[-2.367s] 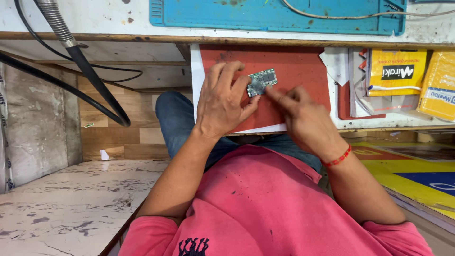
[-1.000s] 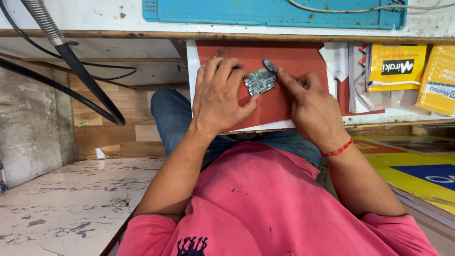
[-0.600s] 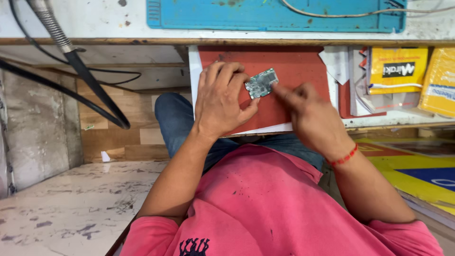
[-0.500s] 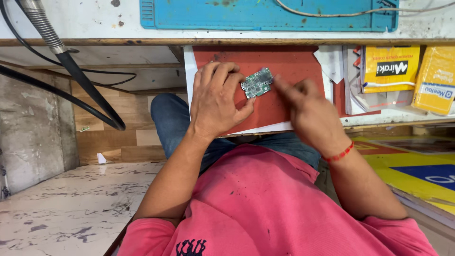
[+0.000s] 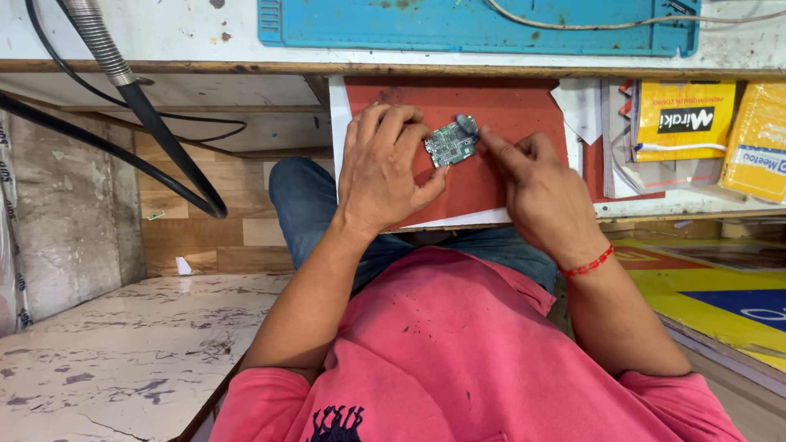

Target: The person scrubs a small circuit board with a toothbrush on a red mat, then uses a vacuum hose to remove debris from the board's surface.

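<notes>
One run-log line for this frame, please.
left hand: holds circuit board | right hand: fingertip at board's edge | surface: red mat

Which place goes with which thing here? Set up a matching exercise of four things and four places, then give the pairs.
Things:
1. small green circuit board
2. blue rubber work mat
3. yellow plastic packets
4. red thread bracelet

Places:
A. on the right wrist
B. far right of the pull-out shelf
C. on the bench top, beyond the red pad
D. in the grip of the left hand, over the red pad

Pairs: 1-D, 2-C, 3-B, 4-A
</notes>
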